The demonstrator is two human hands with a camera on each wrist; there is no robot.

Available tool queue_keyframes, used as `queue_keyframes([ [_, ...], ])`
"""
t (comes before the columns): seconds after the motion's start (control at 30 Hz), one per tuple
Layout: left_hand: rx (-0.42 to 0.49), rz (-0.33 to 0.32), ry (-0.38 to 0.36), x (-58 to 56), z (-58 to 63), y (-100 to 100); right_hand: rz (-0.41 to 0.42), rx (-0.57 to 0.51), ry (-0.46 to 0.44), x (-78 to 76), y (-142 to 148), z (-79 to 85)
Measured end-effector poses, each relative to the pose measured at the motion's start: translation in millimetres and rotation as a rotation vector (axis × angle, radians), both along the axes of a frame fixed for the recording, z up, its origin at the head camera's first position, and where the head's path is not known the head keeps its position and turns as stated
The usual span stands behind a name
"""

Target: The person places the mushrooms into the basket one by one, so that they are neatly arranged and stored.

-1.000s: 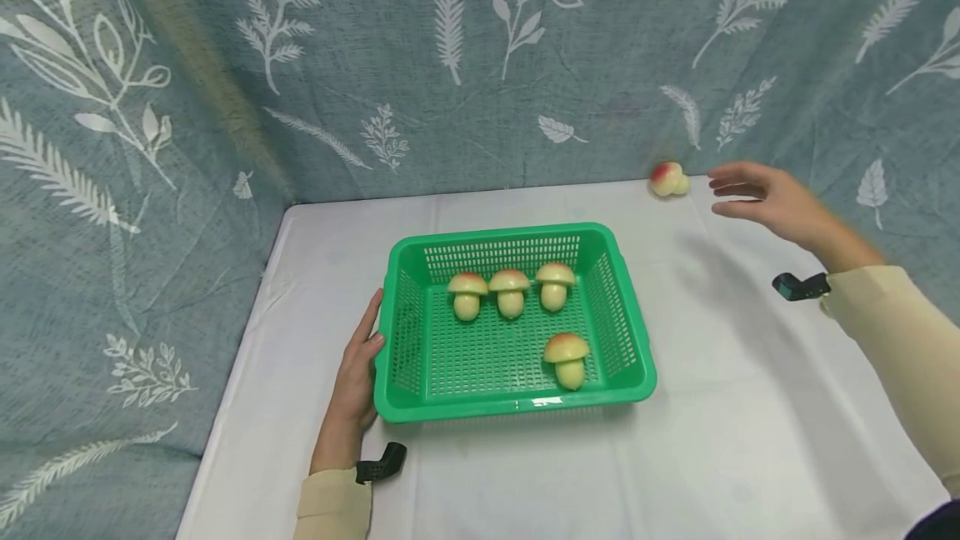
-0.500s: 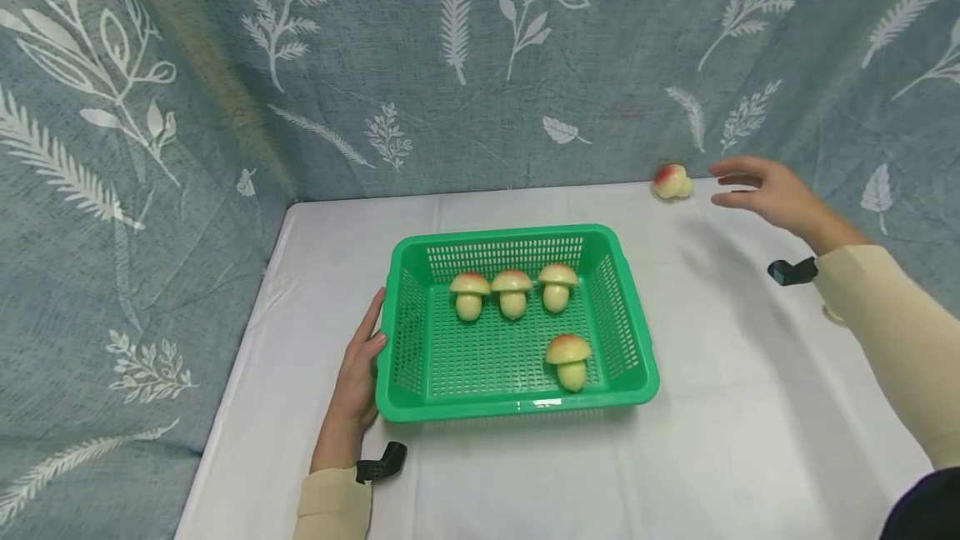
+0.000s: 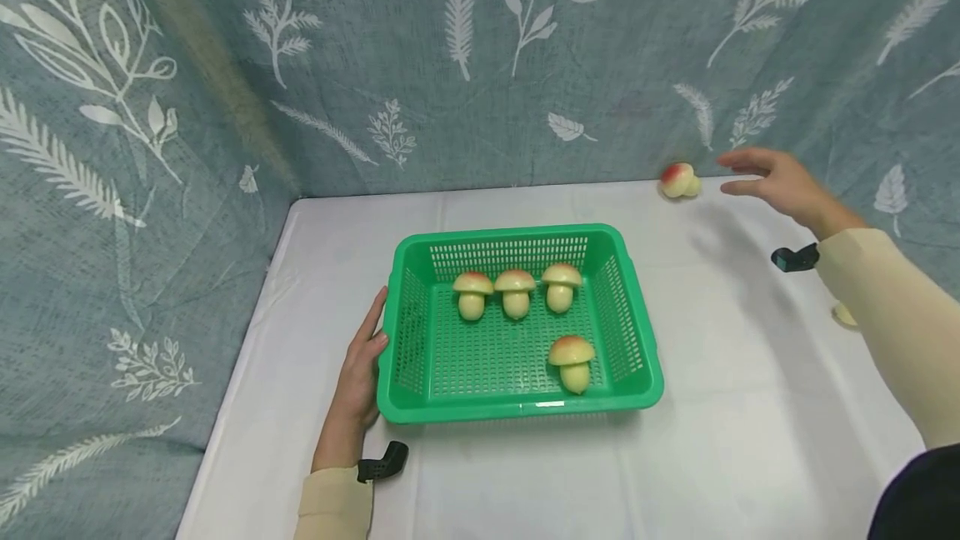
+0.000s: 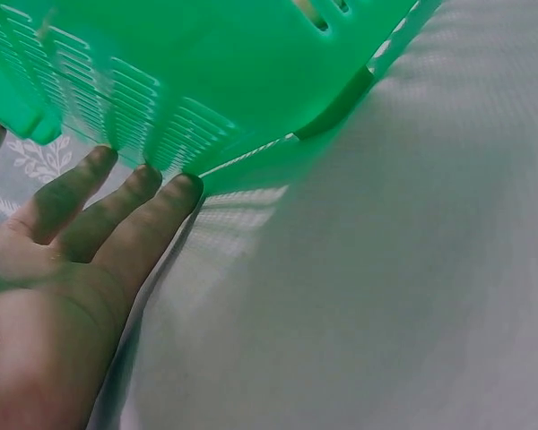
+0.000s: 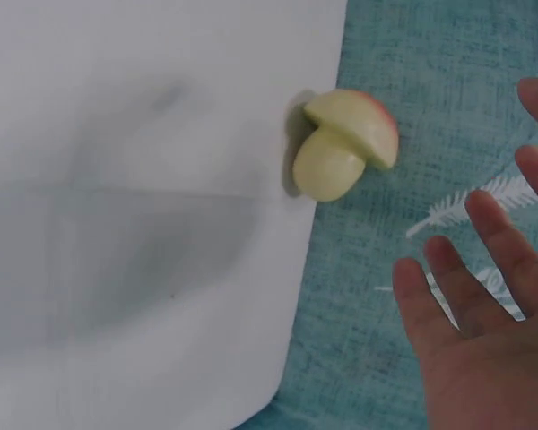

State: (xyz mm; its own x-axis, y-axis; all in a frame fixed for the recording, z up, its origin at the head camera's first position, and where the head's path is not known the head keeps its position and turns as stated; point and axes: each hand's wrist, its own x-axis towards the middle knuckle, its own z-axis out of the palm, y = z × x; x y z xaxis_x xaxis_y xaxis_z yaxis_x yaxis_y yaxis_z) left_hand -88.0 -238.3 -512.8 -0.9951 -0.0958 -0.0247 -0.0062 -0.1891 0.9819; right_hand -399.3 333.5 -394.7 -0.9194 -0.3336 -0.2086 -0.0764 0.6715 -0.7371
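Observation:
My left hand (image 3: 356, 382) stands beside the left end of a green plastic basket (image 3: 517, 411). In the left wrist view its straight fingers (image 4: 134, 228) touch the slotted basket wall from outside. Four is too many to list singly: several toy mushrooms (image 3: 515, 293) lie inside, most in a row at the back, and one mushroom (image 3: 573, 363) near the front right. My right hand (image 3: 780, 183) hovers at the back right, fingers spread and holding nothing. Just left of it, a red-capped toy mushroom (image 3: 679, 180) lies on its side at the table's back edge, apart from the fingers.
A white cloth covers the table (image 3: 495, 482). Blue-green curtains (image 3: 450, 132) with white leaf prints hang behind it and at the left. Another pale yellow piece (image 3: 844, 315) lies at the right, partly hidden by the right sleeve. A dark round shape (image 3: 918, 494) fills the lower right corner.
My right hand has risen slightly in the head view, staying beside the red-capped mushroom. More of the pale piece shows past the sleeve. The left hand and basket keep their places.

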Motion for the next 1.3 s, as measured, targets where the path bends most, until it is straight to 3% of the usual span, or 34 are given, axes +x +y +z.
queue_keyframes([
  [0.63, 0.011, -0.005, -0.012, -1.7, -0.3, -1, -0.030, -0.059, -0.090, -25.5, 6, -17.5],
  [0.97, -0.003, 0.006, -0.025, 2.1, 0.7, -2, -0.057, -0.072, -0.128, -40.2, -5, -22.8],
  [1.3, -0.012, 0.007, -0.014, 0.8, -1.2, -2, -0.043, 0.002, -0.102, -50.9, -18, -27.8],
])
